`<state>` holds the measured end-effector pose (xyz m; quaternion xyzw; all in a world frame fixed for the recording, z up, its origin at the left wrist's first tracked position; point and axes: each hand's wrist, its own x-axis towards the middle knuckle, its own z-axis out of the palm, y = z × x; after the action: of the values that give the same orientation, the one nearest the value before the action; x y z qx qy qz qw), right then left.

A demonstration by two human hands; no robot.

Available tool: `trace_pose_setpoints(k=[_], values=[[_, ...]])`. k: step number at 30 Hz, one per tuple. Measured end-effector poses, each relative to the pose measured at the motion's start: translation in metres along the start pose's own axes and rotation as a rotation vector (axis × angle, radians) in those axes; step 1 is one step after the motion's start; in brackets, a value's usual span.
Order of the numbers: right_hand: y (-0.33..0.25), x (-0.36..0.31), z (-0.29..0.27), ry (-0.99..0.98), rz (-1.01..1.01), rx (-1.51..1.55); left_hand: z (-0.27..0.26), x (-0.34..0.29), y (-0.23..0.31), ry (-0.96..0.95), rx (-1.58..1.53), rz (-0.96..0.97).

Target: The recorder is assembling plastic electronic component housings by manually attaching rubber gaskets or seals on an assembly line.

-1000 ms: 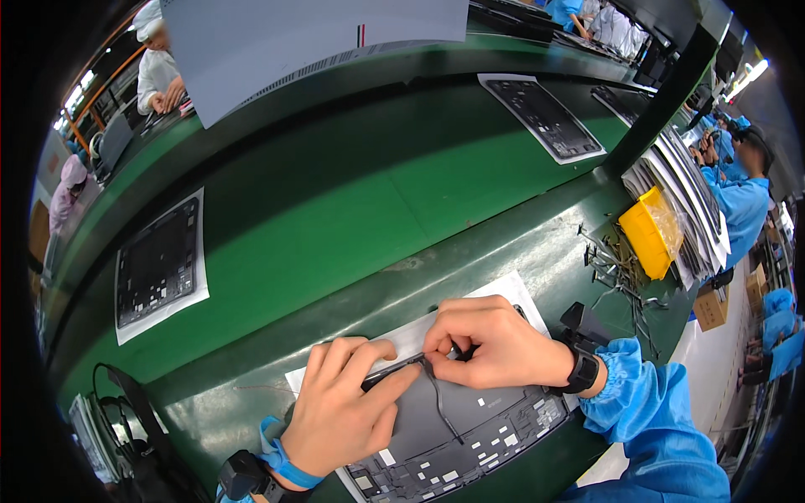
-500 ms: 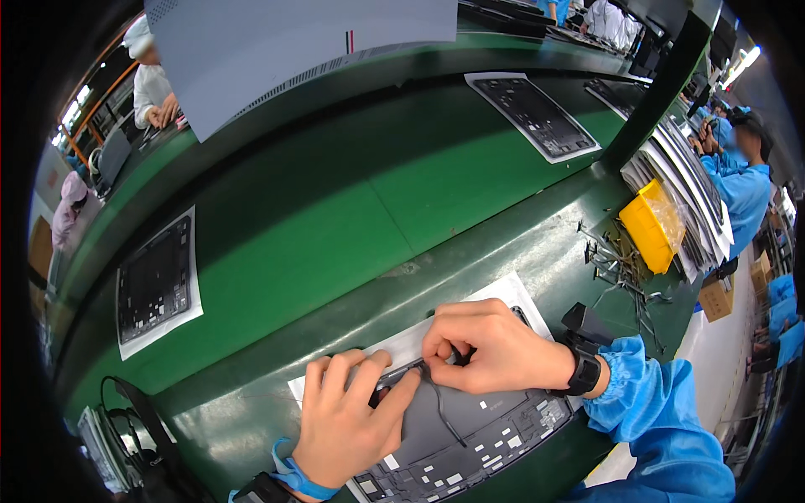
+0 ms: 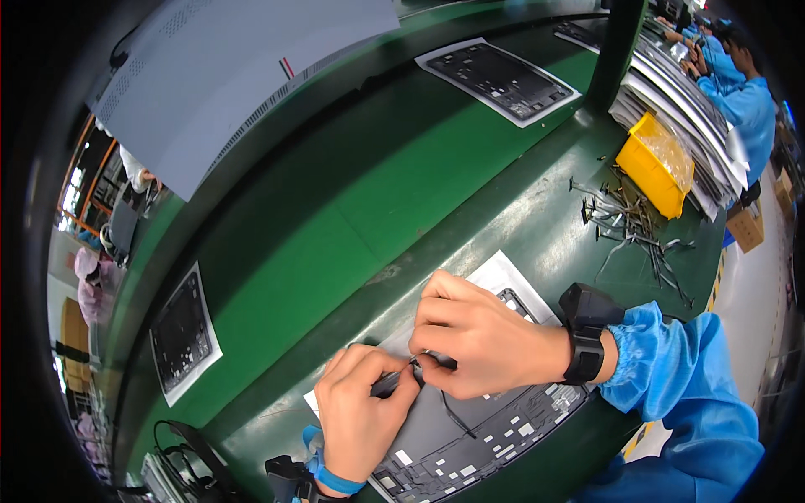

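Before me a dark grey tablet housing (image 3: 495, 423) lies at a slant on a white sheet (image 3: 499, 275), with several small white patches along its near side. A thin dark cable (image 3: 457, 419) runs over the inner face of the housing. Its upper end meets my fingertips at the far edge. My left hand (image 3: 362, 402) is closed, thumb and forefinger pinched at that cable end. From the right, my right hand (image 3: 478, 339) bends over the housing, its fingers curled and pinching the same spot. The fingers partly hide what they grip.
Loose cables (image 3: 633, 226) are heaped at the right beside a yellow bin (image 3: 654, 168) and stacked sheets (image 3: 679, 109). Other housings lie on the green belt, one far (image 3: 499, 80), one left (image 3: 183, 335). A headset (image 3: 189, 457) sits at lower left. A co-worker (image 3: 746, 109) is far right.
My left hand's spread fingers have drawn together into a pinch beside the right fingertips. The right hand stays at the cable end. The whole view has shifted and tilted.
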<state>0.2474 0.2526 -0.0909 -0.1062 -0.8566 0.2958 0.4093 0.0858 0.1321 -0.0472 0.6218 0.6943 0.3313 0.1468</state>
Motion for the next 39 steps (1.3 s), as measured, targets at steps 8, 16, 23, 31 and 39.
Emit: trace_pose_setpoints(k=[8,16,23,31,39], values=[[0.005,-0.004,-0.002,-0.042,0.066,0.069,-0.003,0.019,0.017,-0.145,0.085,-0.131],[0.009,-0.006,-0.001,-0.038,0.064,0.045,-0.008,0.018,0.005,-0.168,0.108,0.091],[0.012,-0.006,-0.002,-0.023,0.073,0.065,0.002,0.015,-0.004,-0.066,0.244,0.391],[0.014,-0.006,-0.001,-0.036,0.080,0.059,0.002,0.018,-0.013,-0.041,0.153,0.370],[0.015,-0.004,-0.002,-0.057,0.088,0.068,0.000,0.018,-0.015,-0.065,0.069,0.301]])
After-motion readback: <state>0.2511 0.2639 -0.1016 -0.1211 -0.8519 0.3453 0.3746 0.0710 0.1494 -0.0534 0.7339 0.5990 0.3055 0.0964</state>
